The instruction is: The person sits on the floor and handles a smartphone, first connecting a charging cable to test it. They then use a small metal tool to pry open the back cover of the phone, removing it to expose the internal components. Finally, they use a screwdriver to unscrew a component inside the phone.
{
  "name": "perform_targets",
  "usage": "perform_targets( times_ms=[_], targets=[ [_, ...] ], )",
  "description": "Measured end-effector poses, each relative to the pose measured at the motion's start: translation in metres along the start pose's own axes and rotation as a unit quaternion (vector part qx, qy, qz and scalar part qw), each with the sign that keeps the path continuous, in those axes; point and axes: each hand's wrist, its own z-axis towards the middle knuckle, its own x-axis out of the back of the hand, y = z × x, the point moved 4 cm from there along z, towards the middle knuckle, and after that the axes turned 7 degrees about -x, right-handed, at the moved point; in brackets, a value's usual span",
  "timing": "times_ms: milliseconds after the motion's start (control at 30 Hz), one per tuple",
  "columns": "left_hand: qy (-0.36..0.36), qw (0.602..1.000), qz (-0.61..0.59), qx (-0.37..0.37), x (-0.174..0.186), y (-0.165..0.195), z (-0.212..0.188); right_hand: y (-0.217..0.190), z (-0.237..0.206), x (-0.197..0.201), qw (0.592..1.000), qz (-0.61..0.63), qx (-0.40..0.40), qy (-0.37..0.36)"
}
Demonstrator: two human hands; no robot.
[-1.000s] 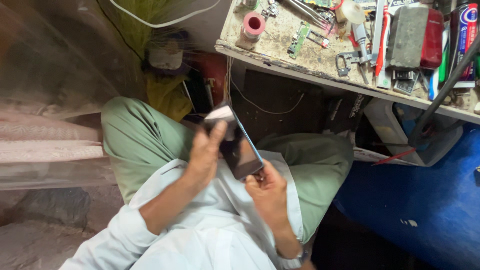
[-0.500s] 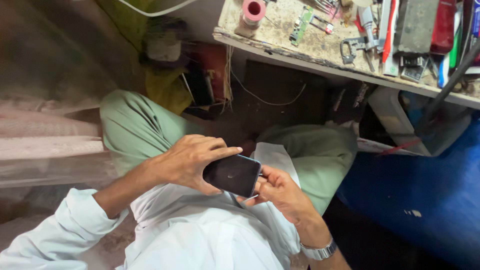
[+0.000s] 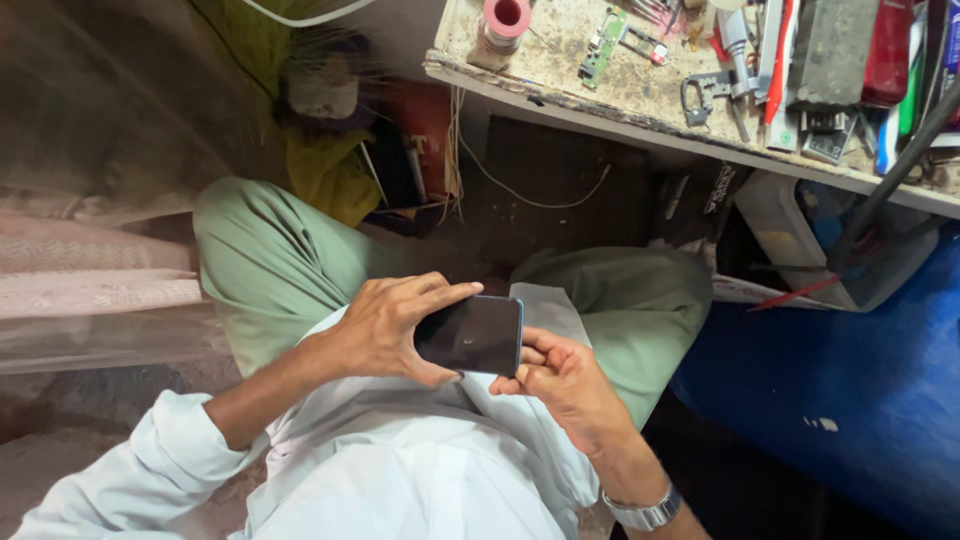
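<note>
The left hand (image 3: 385, 325) grips a dark phone (image 3: 470, 335) over the lap. The right hand (image 3: 560, 378) touches its right edge. A cluttered workbench (image 3: 640, 85) stands above.

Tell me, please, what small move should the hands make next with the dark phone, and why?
Probably the right hand should slide its fingertips along the phone edge to work at it, because the left hand already clamps the phone flat over the lap and the right fingertips touch only its right edge.
</note>
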Motion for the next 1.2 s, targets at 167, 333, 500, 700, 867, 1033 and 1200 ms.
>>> perform_targets(
  times_ms=[167, 333, 500, 700, 867, 1033, 1200],
  targets=[
    [0.041, 0.989, -0.019, 0.142, -0.020, 0.004, -0.010, 0.004, 0.008, 0.011, 0.994, 0.008, 0.079, 0.080],
    [0.089, 0.971, -0.076, 0.210, -0.041, 0.008, -0.016, 0.010, 0.018, 0.016, 0.981, 0.029, 0.139, 0.132],
    [0.126, 0.955, -0.098, 0.248, -0.051, 0.005, -0.015, 0.002, 0.020, 0.008, 0.970, 0.016, 0.177, 0.168],
    [0.194, 0.939, -0.135, 0.250, -0.055, 0.004, -0.004, 0.007, 0.028, -0.017, 0.964, -0.029, 0.209, 0.163],
    [0.206, 0.930, -0.123, 0.279, -0.054, -0.004, 0.004, 0.021, 0.033, -0.022, 0.966, -0.079, 0.193, 0.154],
    [0.234, 0.919, -0.145, 0.283, -0.052, -0.004, 0.007, 0.025, 0.035, -0.023, 0.970, -0.082, 0.195, 0.124],
    [0.249, 0.917, -0.134, 0.283, -0.051, -0.008, 0.007, 0.038, 0.038, -0.030, 0.978, -0.095, 0.156, 0.103]
  ],
)
